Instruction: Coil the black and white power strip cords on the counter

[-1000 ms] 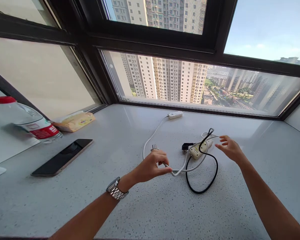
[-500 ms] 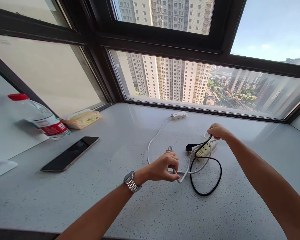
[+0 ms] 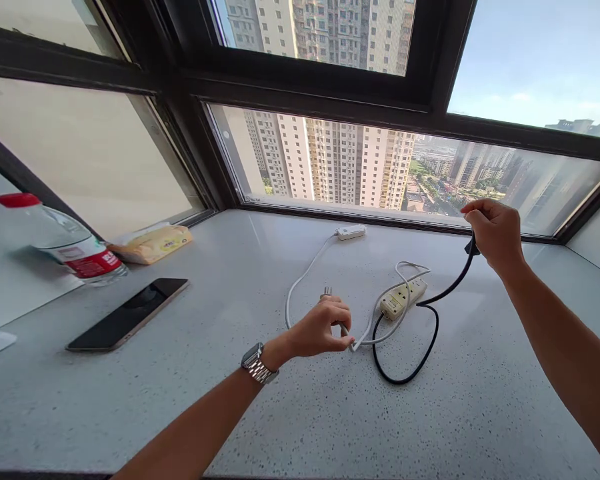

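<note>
My left hand is closed around the plug end of a white cable, with the metal prongs poking out beyond the fingers. My right hand is raised at the right, pinching a black power cord close to its black plug, which is partly hidden behind the hand. From there the cord drops and makes a loop on the counter, running to a cream power strip. Loops of the white cable lie across and around that strip. At the back, a small white socket block sits on the white cable's other end.
On the speckled white counter, a phone lies at the left. Behind it are a tissue pack and a red-capped bottle lying tilted. Dark-framed windows border the counter's back and left.
My right hand has moved right and up, drawing the black cord and its plug away from the white loops. The left hand stays nearly in place, and the view has shifted slightly.
</note>
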A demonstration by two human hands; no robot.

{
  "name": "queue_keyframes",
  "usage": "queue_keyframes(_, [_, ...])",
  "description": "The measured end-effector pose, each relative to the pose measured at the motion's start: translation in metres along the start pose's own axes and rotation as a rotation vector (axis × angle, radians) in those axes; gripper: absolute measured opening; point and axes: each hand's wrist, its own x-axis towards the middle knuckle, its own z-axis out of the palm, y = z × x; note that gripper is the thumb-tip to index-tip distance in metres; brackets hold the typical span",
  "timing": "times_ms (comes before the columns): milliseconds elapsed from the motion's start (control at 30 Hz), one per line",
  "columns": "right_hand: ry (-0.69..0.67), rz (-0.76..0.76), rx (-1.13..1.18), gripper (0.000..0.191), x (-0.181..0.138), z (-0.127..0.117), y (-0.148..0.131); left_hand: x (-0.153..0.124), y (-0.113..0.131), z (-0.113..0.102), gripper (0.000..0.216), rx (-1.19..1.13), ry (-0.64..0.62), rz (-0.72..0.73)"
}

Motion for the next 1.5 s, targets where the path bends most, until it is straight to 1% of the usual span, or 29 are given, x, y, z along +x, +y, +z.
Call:
queue_keyframes(100, [-0.03, -0.004, 0.231, 0.012, -0.029, -0.03, 0.0, 0.005, -0.002, -0.012, 0.018, 0.276, 0.024, 0.067])
queue_keyframes(200, [-0.114, -0.021, 0.406, 0.015, -0.073, -0.053, 0.006, 0.014, -0.015, -0.028, 0.011, 0.618, 0.079, 0.133])
queue_keyframes(267, [-0.204, -0.072, 0.484, 0.017, -0.105, -0.06, 0.009, 0.023, -0.027, -0.039, 0.01, 0.79, 0.164, 0.145])
queue_keyframes(333, [-0.296, -0.16, 0.529, 0.02, -0.134, -0.056, 0.009, 0.036, -0.038, -0.051, 0.014, 0.889, 0.287, 0.131])
queue_keyframes(433, [-0.406, -0.327, 0.496, 0.023, -0.168, -0.031, 0.004, 0.061, -0.043, -0.067, 0.023, 0.895, 0.532, 0.097])
queue_keyframes(500, [-0.478, -0.451, 0.454, 0.022, -0.183, -0.006, 0.001, 0.082, -0.036, -0.073, 0.027, 0.819, 0.711, 0.089])
queue_keyframes(567, [-0.562, -0.57, 0.419, 0.022, -0.193, 0.02, 0.0, 0.102, -0.02, -0.076, 0.03, 0.71, 0.871, 0.105])
queue_keyframes(633, [-0.655, -0.651, 0.373, 0.023, -0.197, 0.045, 0.001, 0.12, 0.002, -0.074, 0.033, 0.585, 0.986, 0.147])
queue_keyframes(700, [-0.74, -0.693, 0.305, 0.023, -0.194, 0.068, 0.002, 0.135, 0.027, -0.068, 0.035, 0.458, 1.052, 0.203])
queue_keyframes(767, [-0.81, -0.686, 0.209, 0.022, -0.188, 0.088, 0.004, 0.147, 0.052, -0.058, 0.036, 0.331, 1.075, 0.268])
queue_keyframes(800, [-0.829, -0.658, 0.144, 0.02, -0.184, 0.097, 0.005, 0.151, 0.063, -0.052, 0.036, 0.265, 1.073, 0.308])
queue_keyframes(867, [-0.833, -0.547, -0.025, 0.014, -0.178, 0.111, 0.007, 0.156, 0.083, -0.038, 0.035, 0.125, 1.043, 0.391])
queue_keyframes(900, [-0.818, -0.483, -0.117, 0.015, -0.177, 0.114, 0.008, 0.157, 0.091, -0.03, 0.035, 0.052, 1.013, 0.425])
queue_keyframes(933, [-0.79, -0.438, -0.185, 0.021, -0.178, 0.114, 0.009, 0.157, 0.096, -0.021, 0.034, -0.02, 0.975, 0.446])
queue_keyframes(967, [-0.755, -0.427, -0.216, 0.027, -0.181, 0.11, 0.008, 0.156, 0.1, -0.013, 0.034, -0.093, 0.929, 0.454])
queue_keyframes(1000, [-0.719, -0.461, -0.2, 0.03, -0.184, 0.102, 0.006, 0.154, 0.102, -0.004, 0.034, -0.163, 0.876, 0.45])
queue_keyframes(1033, [-0.674, -0.536, -0.139, 0.029, -0.189, 0.089, 0.003, 0.151, 0.103, 0.004, 0.034, -0.234, 0.818, 0.438])
queue_keyframes(1100, [-0.539, -0.736, 0.04, 0.02, -0.197, 0.057, -0.005, 0.144, 0.102, 0.021, 0.035, -0.374, 0.695, 0.402])
queue_keyframes(1133, [-0.434, -0.808, 0.101, 0.014, -0.198, 0.039, -0.009, 0.14, 0.102, 0.029, 0.035, -0.438, 0.635, 0.381])
queue_keyframes(1167, [-0.322, -0.829, 0.113, 0.009, -0.197, 0.021, -0.01, 0.136, 0.101, 0.036, 0.036, -0.497, 0.58, 0.359])
queue_keyframes(1200, [-0.209, -0.801, 0.073, 0.01, -0.193, 0.006, -0.01, 0.133, 0.102, 0.043, 0.035, -0.55, 0.53, 0.338])
queue_keyframes(1233, [-0.1, -0.741, -0.016, 0.015, -0.187, -0.007, -0.006, 0.13, 0.102, 0.049, 0.035, -0.597, 0.483, 0.322])
queue_keyframes(1267, [-0.021, -0.657, -0.133, 0.023, -0.18, -0.017, 0.0, 0.128, 0.104, 0.054, 0.033, -0.631, 0.444, 0.309])
queue_keyframes(1300, [0.006, -0.565, -0.246, 0.033, -0.171, -0.024, 0.008, 0.126, 0.105, 0.058, 0.032, -0.652, 0.411, 0.3])
queue_keyframes(1333, [-0.02, -0.481, -0.327, 0.04, -0.163, -0.029, 0.017, 0.126, 0.106, 0.06, 0.031, -0.664, 0.379, 0.293])
queue_keyframes(1367, [-0.086, -0.404, -0.379, 0.044, -0.155, -0.031, 0.027, 0.125, 0.107, 0.061, 0.03, -0.669, 0.342, 0.292])
queue_keyframes(1433, [-0.237, -0.274, -0.403, 0.043, -0.143, -0.032, 0.043, 0.124, 0.106, 0.057, 0.029, -0.671, 0.276, 0.294])
queue_keyframes(1467, [-0.284, -0.217, -0.4, 0.043, -0.137, -0.032, 0.048, 0.123, 0.104, 0.053, 0.03, -0.671, 0.255, 0.291])
queue_keyframes(1500, [-0.3, -0.161, -0.401, 0.046, -0.132, -0.031, 0.052, 0.119, 0.101, 0.049, 0.031, -0.663, 0.246, 0.28])
